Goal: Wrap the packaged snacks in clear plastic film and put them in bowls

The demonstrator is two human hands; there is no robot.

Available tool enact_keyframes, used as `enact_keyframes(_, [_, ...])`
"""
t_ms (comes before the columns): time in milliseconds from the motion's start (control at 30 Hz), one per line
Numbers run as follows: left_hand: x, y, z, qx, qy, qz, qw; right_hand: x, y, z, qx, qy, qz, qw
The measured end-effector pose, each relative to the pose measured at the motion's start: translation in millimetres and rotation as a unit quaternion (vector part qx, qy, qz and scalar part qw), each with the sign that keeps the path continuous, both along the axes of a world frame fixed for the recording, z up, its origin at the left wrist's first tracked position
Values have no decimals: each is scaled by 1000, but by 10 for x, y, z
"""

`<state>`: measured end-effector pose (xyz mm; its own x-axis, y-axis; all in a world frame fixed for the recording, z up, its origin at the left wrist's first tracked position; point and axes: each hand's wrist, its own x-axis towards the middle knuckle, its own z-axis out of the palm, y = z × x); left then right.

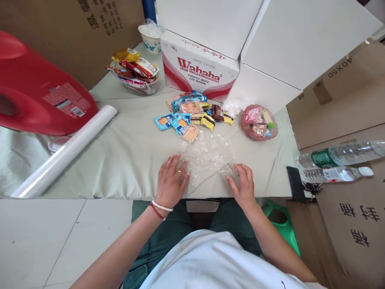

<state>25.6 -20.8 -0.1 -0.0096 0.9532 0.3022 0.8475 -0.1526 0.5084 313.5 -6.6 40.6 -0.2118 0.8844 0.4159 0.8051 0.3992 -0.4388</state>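
A crumpled sheet of clear plastic wrap (210, 154) lies on the pale green table cover (126, 156) in front of me. My left hand (172, 181) lies flat with fingers spread on the sheet's left edge. My right hand (243, 185) has its fingers curled down on the sheet's right edge, pinching the film. Just beyond the sheet sits a pile of small snack packets (192, 114) in blue, yellow and brown wrappers. To the right of the pile rests a wrapped pink bundle of snacks (259, 122).
A roll of plastic wrap (64, 154) and a big red jug (36, 92) lie at the left. A glass bowl of snacks (134, 72), a cup (151, 38) and a Wahaha box (198, 68) stand behind. Two water bottles (337, 164) and cardboard boxes are at the right.
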Motion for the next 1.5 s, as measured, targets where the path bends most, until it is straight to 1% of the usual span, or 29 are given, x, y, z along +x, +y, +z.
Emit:
enact_keyframes(33, [-5,-1,26,16,1,13,1000,-30,30,-36,-2,2,-20,1000])
enact_keyframes(100, [-25,23,103,44,24,23,998,-94,114,-91,-20,-13,-27,999])
enact_keyframes(167, [-51,79,191,52,59,-7,997,-136,185,-107,-35,-29,-10,999])
enact_keyframes(267, [-87,200,266,14,84,-75,994,-132,176,-62,-20,-20,47,998])
enact_keyframes(333, [-110,270,244,-28,82,-84,993,-93,86,-35,6,-10,101,995])
enact_keyframes(433, [-152,307,123,-74,54,-58,994,-20,-130,-72,24,-32,183,982])
enact_keyframes(500, [-187,281,32,-80,28,-38,996,18,-289,-121,5,-68,227,971])
enact_keyframes(567, [-221,232,-26,-66,2,-14,998,47,-425,-119,-38,-94,268,958])
enact_keyframes(633, [-243,177,-31,-45,-20,35,998,77,-503,-12,-88,-83,297,947])
enact_keyframes(700, [-241,127,9,-37,-22,108,993,108,-490,196,-123,-35,302,945])
enact_keyframes(733, [-231,106,36,-42,-14,141,989,121,-441,320,-128,-4,292,948])
enact_keyframes(767, [-216,89,61,-52,-4,165,985,125,-364,440,-123,27,274,953])
enact_keyframes(833, [-174,64,93,-75,9,183,980,91,-131,624,-92,62,227,967])
enact_keyframes(867, [-150,55,97,-83,6,180,980,43,14,668,-75,60,208,973])
enact_keyframes(900, [-126,48,95,-86,-2,172,981,-28,169,674,-61,46,201,977])
enact_keyframes(933, [-104,42,90,-84,-17,158,984,-124,324,642,-55,22,211,976])
enact_keyframes(967, [-85,35,85,-82,-37,142,986,-240,471,576,-59,-8,237,970])
enact_keyframes(1033, [-64,14,85,-78,-89,119,986,-511,709,376,-83,-65,308,945])
enact_keyframes(1100, [-79,-27,100,-80,-142,120,979,-776,844,142,-105,-113,355,922])
enact_keyframes(1167, [-137,-102,114,-90,-189,141,968,-971,883,-66,-118,-151,357,914])
enact_keyframes(1233, [-227,-222,116,-113,-219,173,954,-1067,865,-218,-123,-172,336,918])
enact_keyframes(1267, [-274,-297,116,-123,-219,191,949,-1082,850,-269,-123,-174,326,921])
enact_keyframes(1300, [-317,-379,118,-127,-203,205,949,-1083,836,-306,-121,-172,321,924])
enact_keyframes(1333, [-350,-462,128,-118,-168,213,955,-1075,826,-328,-119,-168,319,925])
enact_keyframes(1400, [-377,-598,187,-68,-61,202,975,-1052,817,-339,-122,-163,320,925])
enact_keyframes(1433, [-370,-636,237,-34,-2,178,983,-1043,817,-332,-126,-162,322,924])
enact_keyframes(1467, [-348,-645,300,-2,49,138,989,-1037,818,-321,-129,-163,325,923])
enact_keyframes(1500, [-315,-622,369,21,86,80,993,-1035,820,-309,-131,-163,327,921])
